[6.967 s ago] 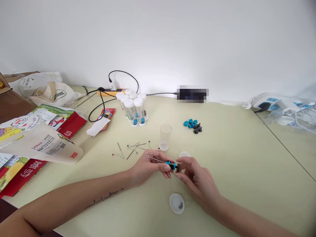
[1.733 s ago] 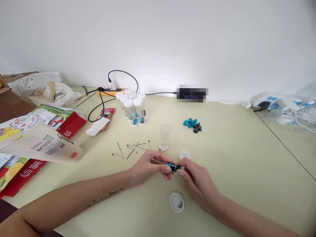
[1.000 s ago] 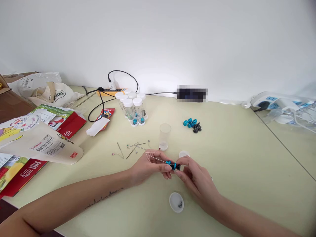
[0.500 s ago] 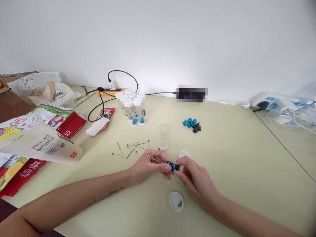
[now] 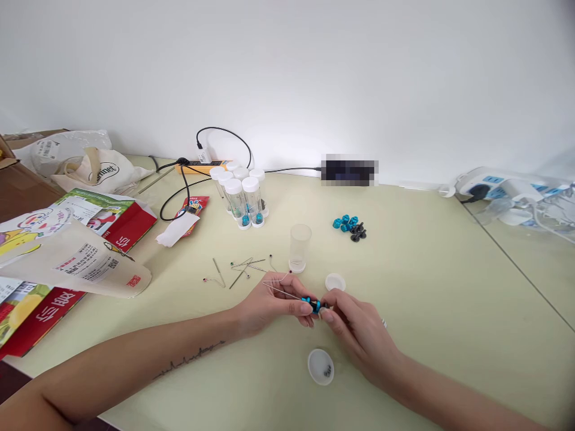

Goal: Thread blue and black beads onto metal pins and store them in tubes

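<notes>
— What writing is found?

— Large white Chinese characters are borne by the red-and-green box (image 5: 126, 227). On the pale printed packaging (image 5: 81, 263), small text, a square code and a red mark are seen. On the cloth bag (image 5: 105, 173), lettering that appears to end in "net" is noted; its start is lost in the folds.

— And the containers?

— Capped clear tubes (image 5: 238, 200) are grouped upright at the back, with blue parts visible in the front two. The open tube (image 5: 300, 242) is stood upright on the table (image 5: 426, 269), with thin bits at its base. Small grey parts (image 5: 328, 371) are held in the white dish (image 5: 318, 362). A white lid (image 5: 335, 281) is laid just beyond the right hand (image 5: 362, 323).

— How is the work held?

— The blue-and-black piece (image 5: 309, 304) is pinched between thumb and fingers of the left hand (image 5: 276, 302), in front of the open tube. A bent wire (image 5: 283, 289) is extended from it. Its black end is pinched by the right thumb and forefinger.

— What is obscured?

— That black end is mostly covered by fingertips. An object at the back is masked by a pixelated block (image 5: 349, 173). The white power strip (image 5: 503, 184) is partly covered by clear plastic.
</notes>
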### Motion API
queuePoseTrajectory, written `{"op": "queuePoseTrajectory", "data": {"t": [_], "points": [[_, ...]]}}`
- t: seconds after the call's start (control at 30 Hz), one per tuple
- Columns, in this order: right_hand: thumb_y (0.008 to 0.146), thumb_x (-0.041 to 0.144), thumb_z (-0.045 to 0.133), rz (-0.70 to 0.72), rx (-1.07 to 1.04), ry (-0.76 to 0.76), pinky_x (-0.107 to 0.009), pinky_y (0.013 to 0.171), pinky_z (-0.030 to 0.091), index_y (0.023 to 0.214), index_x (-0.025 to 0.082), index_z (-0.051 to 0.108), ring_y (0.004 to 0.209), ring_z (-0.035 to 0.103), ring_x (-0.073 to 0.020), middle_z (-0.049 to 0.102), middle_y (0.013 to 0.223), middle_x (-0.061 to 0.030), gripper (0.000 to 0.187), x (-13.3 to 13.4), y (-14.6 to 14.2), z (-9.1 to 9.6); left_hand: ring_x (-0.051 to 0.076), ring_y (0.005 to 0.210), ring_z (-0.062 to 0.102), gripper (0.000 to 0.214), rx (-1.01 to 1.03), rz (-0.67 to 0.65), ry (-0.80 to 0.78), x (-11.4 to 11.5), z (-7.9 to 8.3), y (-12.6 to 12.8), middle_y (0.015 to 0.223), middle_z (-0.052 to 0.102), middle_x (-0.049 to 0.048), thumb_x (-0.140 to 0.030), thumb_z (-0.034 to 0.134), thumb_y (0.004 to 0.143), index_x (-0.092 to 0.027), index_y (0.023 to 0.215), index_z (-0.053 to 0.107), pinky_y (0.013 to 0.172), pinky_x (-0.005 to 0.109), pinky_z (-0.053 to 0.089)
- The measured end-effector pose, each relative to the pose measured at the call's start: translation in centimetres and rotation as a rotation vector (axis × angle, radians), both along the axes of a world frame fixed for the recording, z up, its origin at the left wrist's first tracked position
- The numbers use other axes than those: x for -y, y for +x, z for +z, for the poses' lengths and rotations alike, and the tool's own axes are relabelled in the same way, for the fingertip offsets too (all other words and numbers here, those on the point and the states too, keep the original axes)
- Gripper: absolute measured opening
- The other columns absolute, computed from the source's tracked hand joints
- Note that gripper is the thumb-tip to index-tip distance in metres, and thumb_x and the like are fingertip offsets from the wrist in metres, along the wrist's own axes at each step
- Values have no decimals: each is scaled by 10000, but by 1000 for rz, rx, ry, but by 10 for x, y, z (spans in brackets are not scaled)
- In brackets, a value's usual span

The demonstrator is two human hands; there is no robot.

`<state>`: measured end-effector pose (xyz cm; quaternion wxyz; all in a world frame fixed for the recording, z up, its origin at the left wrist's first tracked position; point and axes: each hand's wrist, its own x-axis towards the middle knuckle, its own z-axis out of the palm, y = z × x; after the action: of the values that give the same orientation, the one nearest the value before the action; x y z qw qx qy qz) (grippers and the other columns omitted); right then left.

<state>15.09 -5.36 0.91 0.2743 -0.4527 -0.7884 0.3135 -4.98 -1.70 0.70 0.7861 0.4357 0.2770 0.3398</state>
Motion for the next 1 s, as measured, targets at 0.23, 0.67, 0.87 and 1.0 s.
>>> {"op": "queuePoseTrajectory", "data": {"t": [0.23, 0.67, 0.87, 1.0], "points": [[968, 273, 369, 27, 13, 78, -216, 493, 283, 798, 214, 436, 505, 371, -92, 419, 606, 61, 192, -2, -1, -1, 156, 626, 678, 147, 5, 5, -12, 0, 1, 0, 716, 708, 62, -157, 746, 709, -94, 829, 690, 619, 270, 542], [921, 215, 474, 25, -58, 128, -198, 459, 319, 936, 236, 447, 490, 382, -49, 517, 920, 10, 38, -2, -3, -6, 124, 558, 646, 115, 25, 21, -9, -2, -3, 0, 666, 672, 42, -171, 731, 728, -97, 794, 672, 550, 231, 523], [949, 250, 423, 51, -28, 95, -208, 480, 308, 871, 219, 469, 492, 383, -70, 471, 710, 44, 96, 0, 0, -1, 132, 559, 641, 122, 35, -9, -6, -1, -3, 0, 673, 684, 59, -170, 732, 726, -95, 802, 672, 543, 245, 518], [958, 259, 398, 55, -21, 119, -210, 494, 315, 844, 214, 486, 503, 390, -78, 469, 684, 41, 152, 0, 0, 0, 133, 555, 640, 125, 39, -15, -8, 0, -3, 0, 673, 688, 63, -166, 735, 722, -95, 804, 671, 546, 251, 519]]}}
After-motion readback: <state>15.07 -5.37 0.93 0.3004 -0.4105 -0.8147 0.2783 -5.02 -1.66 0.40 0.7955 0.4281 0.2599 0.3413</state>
